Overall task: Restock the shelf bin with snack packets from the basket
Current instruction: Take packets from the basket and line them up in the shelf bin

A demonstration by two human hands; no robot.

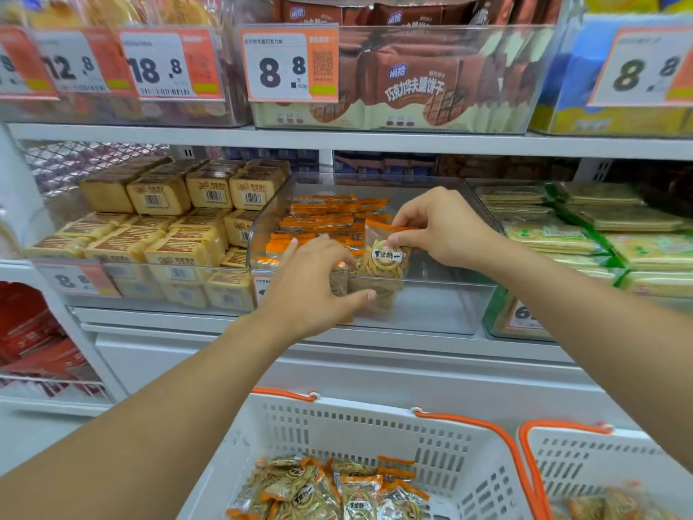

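Here the right hand (442, 227) pinches the top edge of a snack packet (384, 264) upright inside the clear shelf bin (431, 305); left hand (315, 283) spread at the bin's front wall, fingertips hidden behind packets; white basket (337, 425) below, contents cut off by the frame.

— What do I have on the arms, from where you sit?

— Nothing that I can see. Both forearms are bare right to the frame edge, no sleeve or cuff showing.

— Anything on the hands?

— My left hand (311, 283) and right hand (442, 227) are bare too: no gloves, and the wrists carry no band. Fingernails are short and plain.
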